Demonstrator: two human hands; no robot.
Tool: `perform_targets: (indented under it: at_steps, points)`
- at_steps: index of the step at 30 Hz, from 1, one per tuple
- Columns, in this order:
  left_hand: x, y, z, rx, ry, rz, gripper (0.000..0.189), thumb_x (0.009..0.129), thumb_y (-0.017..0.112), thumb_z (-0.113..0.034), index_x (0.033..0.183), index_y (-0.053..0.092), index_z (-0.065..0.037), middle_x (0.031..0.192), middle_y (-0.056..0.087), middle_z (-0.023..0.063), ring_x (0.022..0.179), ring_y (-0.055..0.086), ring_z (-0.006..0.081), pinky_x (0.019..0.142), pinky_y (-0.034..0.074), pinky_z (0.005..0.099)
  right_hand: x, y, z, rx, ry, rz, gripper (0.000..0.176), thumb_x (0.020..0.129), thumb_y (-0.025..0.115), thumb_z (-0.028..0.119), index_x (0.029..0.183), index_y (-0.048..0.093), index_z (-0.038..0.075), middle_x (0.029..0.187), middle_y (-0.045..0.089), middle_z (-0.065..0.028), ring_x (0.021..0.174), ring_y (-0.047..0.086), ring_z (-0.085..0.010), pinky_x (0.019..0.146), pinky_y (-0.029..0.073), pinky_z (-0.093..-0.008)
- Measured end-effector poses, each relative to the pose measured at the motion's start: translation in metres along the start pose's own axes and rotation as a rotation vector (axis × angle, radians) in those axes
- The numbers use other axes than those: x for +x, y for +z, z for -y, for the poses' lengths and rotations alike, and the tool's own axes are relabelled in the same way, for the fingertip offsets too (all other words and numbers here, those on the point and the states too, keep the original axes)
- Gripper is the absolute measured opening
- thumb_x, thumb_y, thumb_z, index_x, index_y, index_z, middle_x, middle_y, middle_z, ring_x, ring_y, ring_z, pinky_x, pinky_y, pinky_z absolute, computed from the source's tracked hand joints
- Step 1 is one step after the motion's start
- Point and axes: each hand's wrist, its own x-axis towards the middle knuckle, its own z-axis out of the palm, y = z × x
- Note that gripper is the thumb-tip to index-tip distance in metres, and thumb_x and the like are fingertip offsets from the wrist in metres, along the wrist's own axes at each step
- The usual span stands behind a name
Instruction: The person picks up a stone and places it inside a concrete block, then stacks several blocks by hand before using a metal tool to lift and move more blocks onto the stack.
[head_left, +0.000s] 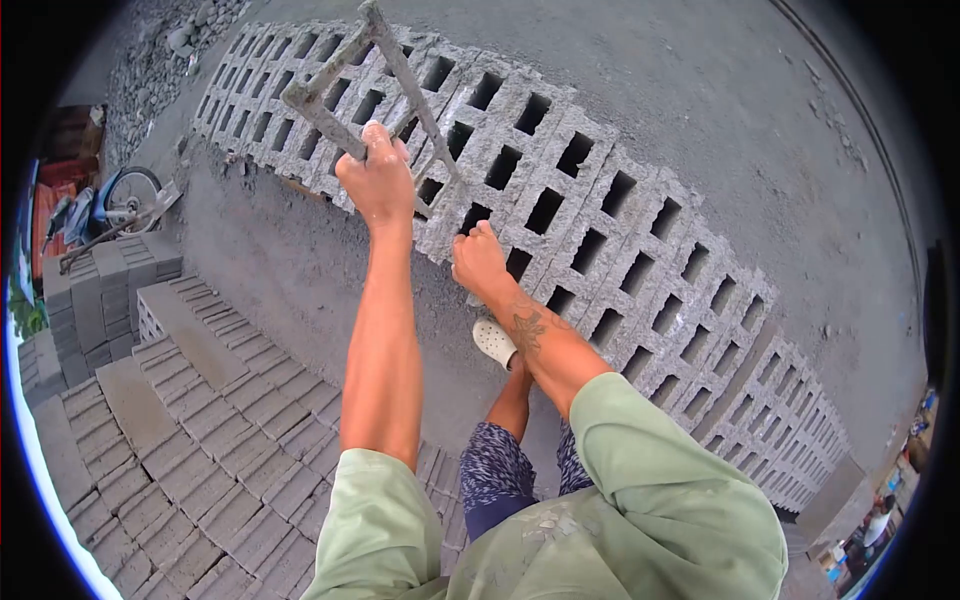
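My left hand (pixel 377 178) is closed around a bar of a cement-crusted metal frame (pixel 405 85), which stands tilted over a long row of hollow concrete blocks (pixel 560 190). The frame's lower end comes down on the blocks near my hands. My right hand (pixel 480 262) is closed at the near edge of the row, just beside a block's hole. Whatever its fingers hold, if anything, is hidden.
Stacked grey blocks (pixel 220 420) fill the lower left, with taller stacks behind. A wheel (pixel 132 200) and a shovel (pixel 160 208) are at the far left. Gravel (pixel 165 75) lies at upper left. My foot in a pale clog (pixel 493 342) is beside the row.
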Motion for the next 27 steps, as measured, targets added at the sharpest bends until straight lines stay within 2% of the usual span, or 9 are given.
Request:
perform_targets:
  at_steps: [2, 6, 9, 11, 12, 15, 20, 23, 27]
  points:
    - [0.009, -0.013, -0.042, -0.178, -0.172, 0.068, 0.034, 0.081, 0.046, -0.021, 0.055, 0.045, -0.001, 0.047, 0.041, 0.0029, 0.038, 0.035, 0.0106, 0.040, 0.032, 0.0280, -0.008, 0.002, 0.004, 0.020, 0.022, 0.067, 0.020, 0.061, 0.062, 0.021, 0.069, 0.057, 0.003, 0.061, 0.056, -0.0073, 0.069, 0.056, -0.0212, 0.083, 0.032, -0.0313]
    - [0.037, -0.029, -0.149, -0.437, 0.124, 0.147, 0.032, 0.082, 0.039, -0.022, 0.054, 0.033, -0.010, 0.044, 0.023, -0.0008, 0.039, 0.017, 0.0105, 0.043, 0.022, 0.0271, -0.008, -0.001, 0.003, 0.059, 0.019, 0.102, 0.023, 0.060, 0.064, 0.022, 0.071, 0.057, 0.002, 0.063, 0.058, -0.0093, 0.073, 0.056, -0.0214, 0.085, 0.033, -0.0322]
    - [0.030, -0.005, -0.110, -0.577, 0.004, 0.191, 0.033, 0.082, 0.039, -0.021, 0.051, 0.031, -0.011, 0.043, 0.024, -0.0015, 0.037, 0.022, 0.0100, 0.040, 0.024, 0.0280, -0.008, -0.003, 0.004, 0.058, 0.054, 0.044, 0.008, 0.066, 0.056, 0.012, 0.065, 0.059, 0.004, 0.063, 0.058, -0.0090, 0.074, 0.056, -0.0218, 0.089, 0.033, -0.0328]
    - [0.002, 0.043, -0.001, 0.032, -0.098, 0.076, 0.032, 0.082, 0.041, -0.019, 0.054, 0.042, -0.003, 0.047, 0.043, 0.0032, 0.041, 0.039, 0.0098, 0.041, 0.033, 0.0276, -0.008, -0.006, 0.006, 0.061, 0.055, 0.048, 0.008, 0.066, 0.056, 0.011, 0.064, 0.059, 0.004, 0.062, 0.058, -0.0096, 0.075, 0.056, -0.0221, 0.091, 0.033, -0.0331]
    - [0.012, 0.049, 0.012, -0.155, -0.212, 0.052, 0.033, 0.083, 0.040, -0.020, 0.057, 0.046, 0.001, 0.049, 0.047, 0.0055, 0.043, 0.041, 0.0104, 0.041, 0.033, 0.0263, -0.009, -0.007, 0.006, 0.066, 0.060, 0.046, 0.008, 0.066, 0.056, 0.011, 0.064, 0.059, 0.004, 0.062, 0.058, -0.0096, 0.075, 0.056, -0.0221, 0.091, 0.033, -0.0331]
    - [0.027, 0.053, -0.023, -0.089, -0.121, 0.153, 0.032, 0.081, 0.040, -0.017, 0.054, 0.043, -0.001, 0.048, 0.045, 0.0047, 0.041, 0.038, 0.0099, 0.040, 0.031, 0.0266, -0.006, -0.003, 0.004, 0.068, 0.052, 0.084, 0.017, 0.063, 0.062, 0.018, 0.068, 0.057, 0.002, 0.062, 0.057, -0.0095, 0.075, 0.056, -0.0219, 0.088, 0.033, -0.0328]
    - [0.065, 0.042, -0.114, -0.678, 0.082, 0.328, 0.029, 0.077, 0.042, -0.011, 0.049, 0.039, -0.003, 0.044, 0.037, 0.0043, 0.038, 0.030, 0.0086, 0.040, 0.030, 0.0274, -0.009, 0.003, 0.003, 0.126, 0.076, -0.022, 0.008, 0.066, 0.055, 0.010, 0.061, 0.059, 0.005, 0.060, 0.057, -0.0086, 0.074, 0.055, -0.0219, 0.092, 0.032, -0.0334]
    - [0.024, 0.090, 0.012, -0.015, -0.034, 0.247, 0.036, 0.084, 0.041, -0.017, 0.052, 0.047, -0.001, 0.046, 0.043, 0.0037, 0.043, 0.041, 0.0106, 0.044, 0.034, 0.0294, -0.010, 0.005, 0.006, 0.128, 0.080, -0.017, 0.009, 0.066, 0.056, 0.011, 0.060, 0.059, 0.006, 0.060, 0.058, -0.0084, 0.072, 0.055, -0.0210, 0.091, 0.031, -0.0324]
    - [0.029, 0.088, 0.008, 0.022, -0.050, 0.251, 0.036, 0.083, 0.044, -0.020, 0.055, 0.048, 0.001, 0.047, 0.047, 0.0042, 0.043, 0.043, 0.0117, 0.043, 0.033, 0.0284, -0.014, 0.012, 0.011, 0.084, 0.066, 0.098, 0.009, 0.066, 0.058, 0.013, 0.063, 0.059, 0.004, 0.062, 0.059, -0.0091, 0.073, 0.056, -0.0207, 0.089, 0.031, -0.0320]
